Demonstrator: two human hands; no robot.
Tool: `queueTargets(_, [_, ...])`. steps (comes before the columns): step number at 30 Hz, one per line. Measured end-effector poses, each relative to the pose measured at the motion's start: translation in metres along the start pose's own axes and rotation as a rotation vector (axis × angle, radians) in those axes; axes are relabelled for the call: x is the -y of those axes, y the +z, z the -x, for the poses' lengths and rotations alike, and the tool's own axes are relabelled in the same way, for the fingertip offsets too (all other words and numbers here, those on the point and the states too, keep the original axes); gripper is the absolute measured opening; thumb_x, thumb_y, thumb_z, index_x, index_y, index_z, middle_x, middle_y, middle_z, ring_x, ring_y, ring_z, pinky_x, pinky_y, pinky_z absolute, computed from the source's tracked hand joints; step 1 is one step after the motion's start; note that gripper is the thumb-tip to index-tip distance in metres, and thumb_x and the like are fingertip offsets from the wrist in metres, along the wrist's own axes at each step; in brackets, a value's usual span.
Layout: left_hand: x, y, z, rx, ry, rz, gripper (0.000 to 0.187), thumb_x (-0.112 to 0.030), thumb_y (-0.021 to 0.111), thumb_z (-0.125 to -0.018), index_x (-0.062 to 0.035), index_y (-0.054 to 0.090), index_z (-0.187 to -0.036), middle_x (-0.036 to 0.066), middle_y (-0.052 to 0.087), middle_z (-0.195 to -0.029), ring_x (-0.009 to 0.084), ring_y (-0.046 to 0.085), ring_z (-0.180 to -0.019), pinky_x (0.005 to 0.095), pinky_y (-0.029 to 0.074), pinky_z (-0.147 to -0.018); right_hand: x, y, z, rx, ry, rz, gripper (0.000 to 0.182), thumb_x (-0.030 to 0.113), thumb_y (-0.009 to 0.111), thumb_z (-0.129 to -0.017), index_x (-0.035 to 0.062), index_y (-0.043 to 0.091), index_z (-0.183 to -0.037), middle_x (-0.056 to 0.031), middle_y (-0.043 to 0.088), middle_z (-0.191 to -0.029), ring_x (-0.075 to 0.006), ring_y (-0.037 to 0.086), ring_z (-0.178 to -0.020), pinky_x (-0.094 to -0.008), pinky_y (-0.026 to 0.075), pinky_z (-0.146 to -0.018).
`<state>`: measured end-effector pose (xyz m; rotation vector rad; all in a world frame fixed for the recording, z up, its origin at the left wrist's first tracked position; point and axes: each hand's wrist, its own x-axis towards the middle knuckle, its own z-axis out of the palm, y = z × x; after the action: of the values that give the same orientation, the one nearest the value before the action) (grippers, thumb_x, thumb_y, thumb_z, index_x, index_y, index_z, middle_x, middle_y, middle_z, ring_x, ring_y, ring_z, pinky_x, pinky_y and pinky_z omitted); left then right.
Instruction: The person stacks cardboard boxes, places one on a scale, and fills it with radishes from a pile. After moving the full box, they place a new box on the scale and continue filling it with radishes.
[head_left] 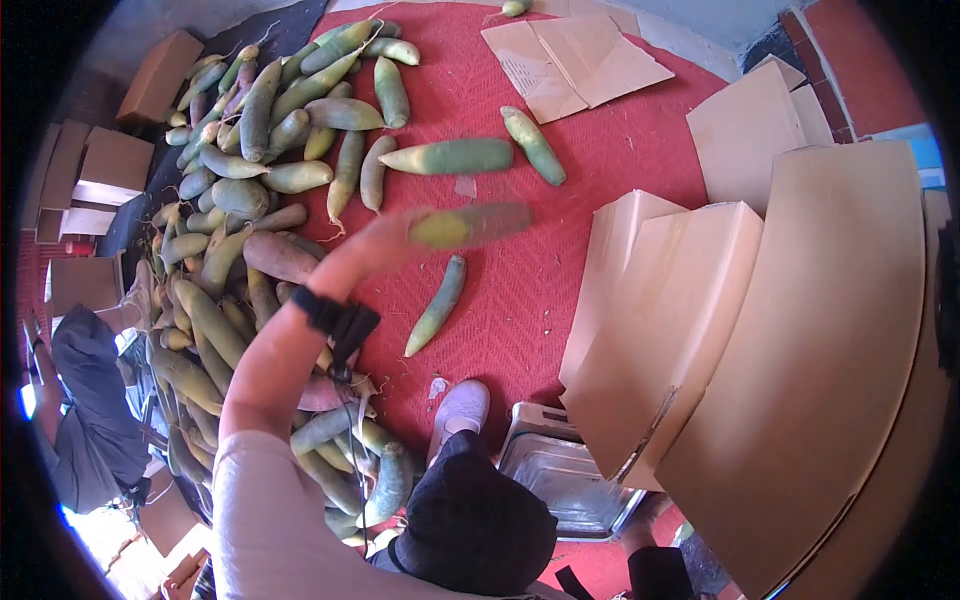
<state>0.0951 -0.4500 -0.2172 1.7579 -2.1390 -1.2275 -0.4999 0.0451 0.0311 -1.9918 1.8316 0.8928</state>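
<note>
My left hand [385, 245], smeared by motion, reaches out over the red carpet and is closed on a green radish [470, 225], which is blurred too. Just beyond it a large pale-tipped green radish [450, 156] lies sideways. Another green radish [436, 305] rests on the carpet nearer my foot, and one more [533, 146] sits farther right. Low on the right, my right hand [645, 520] is beside the corner of a shiny metal tray [570, 480]; its fingers are mostly hidden. Each wrist wears a black band.
A big heap of green and purplish radishes [240, 200] spreads along the left. Cardboard boxes [690, 270] stand on the right, with a flattened cardboard piece [575, 65] at the back. Another person in dark clothing [95, 400] is at the far left. My shoe [463, 405] is on the carpet.
</note>
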Motion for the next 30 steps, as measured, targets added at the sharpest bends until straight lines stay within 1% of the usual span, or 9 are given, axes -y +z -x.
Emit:
queueTargets(1, [0.001,0.006,0.012,0.001,-0.002,0.002,0.050,-0.016,0.062,-0.077,-0.0069,0.046,-0.123,0.017,0.061,-0.103,0.0276,0.059,-0.094,0.0353,0.046,-0.082,0.005,0.004,0.000,0.003,-0.001,0.002,0.022,0.028,0.058,-0.080,0.0088,0.059,-0.090,-0.0140,0.061,-0.089,-0.0331,0.057,-0.084,-0.0425,0.047,-0.071])
queueTargets(3, [0.002,0.015,0.039,0.036,-0.051,0.485,0.053,-0.009,0.063,-0.075,-0.0032,0.045,-0.124,0.011,0.061,-0.104,0.0172,0.057,-0.095,0.0305,0.045,-0.084,0.037,-0.009,-0.004,-0.134,0.276,0.012,0.024,0.029,0.059,-0.080,0.0079,0.059,-0.092,-0.0137,0.060,-0.092,-0.0342,0.057,-0.084,-0.0441,0.046,-0.073])
queueTargets(7, [-0.014,0.001,0.056,0.012,-0.098,0.587,0.055,-0.003,0.063,-0.073,-0.0009,0.045,-0.125,0.006,0.059,-0.106,0.0106,0.051,-0.096,0.0272,0.043,-0.086,0.034,0.001,0.004,-0.221,0.292,-0.088,0.024,0.029,0.058,-0.081,0.0076,0.059,-0.093,-0.0137,0.060,-0.092,-0.0343,0.057,-0.083,-0.0430,0.047,-0.071])
queueTargets(9, [-0.013,-0.007,0.049,-0.136,-0.049,0.577,0.057,-0.008,0.063,-0.074,-0.0055,0.043,-0.128,0.013,0.060,-0.105,0.0183,0.058,-0.095,0.0298,0.044,-0.085,0.049,-0.023,-0.009,0.235,0.652,-0.023,0.025,0.029,0.057,-0.081,0.0076,0.059,-0.095,-0.0137,0.060,-0.093,-0.0344,0.058,-0.081,-0.0426,0.047,-0.070])
queueTargets(10, [-0.012,-0.009,0.043,-0.134,-0.052,0.575,0.057,-0.008,0.063,-0.074,-0.0055,0.043,-0.128,0.013,0.060,-0.105,0.0183,0.058,-0.095,0.0298,0.044,-0.085,0.049,-0.023,-0.006,0.239,0.650,-0.025,0.025,0.029,0.057,-0.081,0.0076,0.059,-0.095,-0.0137,0.060,-0.093,-0.0344,0.058,-0.081,-0.0426,0.047,-0.070])
queueTargets(13, [-0.003,-0.012,0.023,-0.350,0.033,0.094,0.061,-0.014,0.062,-0.076,-0.0122,0.037,-0.132,0.022,0.060,-0.100,0.0304,0.060,-0.093,0.0363,0.046,-0.082,0.045,-0.012,0.001,0.111,0.532,-0.036,0.023,0.028,0.057,-0.081,0.0079,0.059,-0.093,-0.0128,0.061,-0.092,-0.0337,0.058,-0.079,-0.0420,0.047,-0.069])
queueTargets(15, [0.002,-0.008,0.014,-0.319,-0.138,-0.234,0.063,-0.020,0.060,-0.078,-0.0168,0.032,-0.134,0.026,0.059,-0.093,0.0388,0.058,-0.089,0.0432,0.046,-0.078,0.039,-0.003,0.006,0.025,0.458,-0.039,0.022,0.028,0.057,-0.081,0.0080,0.059,-0.091,-0.0122,0.061,-0.091,-0.0333,0.059,-0.078,-0.0416,0.048,-0.068])
queueTargets(22, [0.023,0.003,0.069,-0.272,-0.164,-0.444,0.065,-0.022,0.059,-0.079,-0.0162,0.028,-0.135,0.023,0.060,-0.085,0.0376,0.060,-0.078,0.0452,0.048,-0.069,0.026,0.026,0.022,-0.269,0.188,-0.065,0.018,0.026,0.057,-0.081,0.0086,0.060,-0.086,-0.0101,0.062,-0.088,-0.0318,0.059,-0.073,-0.0403,0.048,-0.064])
queueTargets(30, [0.008,0.000,0.195,-0.246,-0.277,-0.378,0.072,-0.015,0.062,-0.075,-0.0169,0.025,-0.137,0.023,0.058,-0.080,0.0378,0.059,-0.075,0.0454,0.048,-0.068,0.043,0.023,0.024,-0.177,0.267,-0.198,0.015,0.025,0.057,-0.081,0.0109,0.060,-0.086,-0.0094,0.062,-0.085,-0.0290,0.060,-0.070,-0.0391,0.047,-0.061])
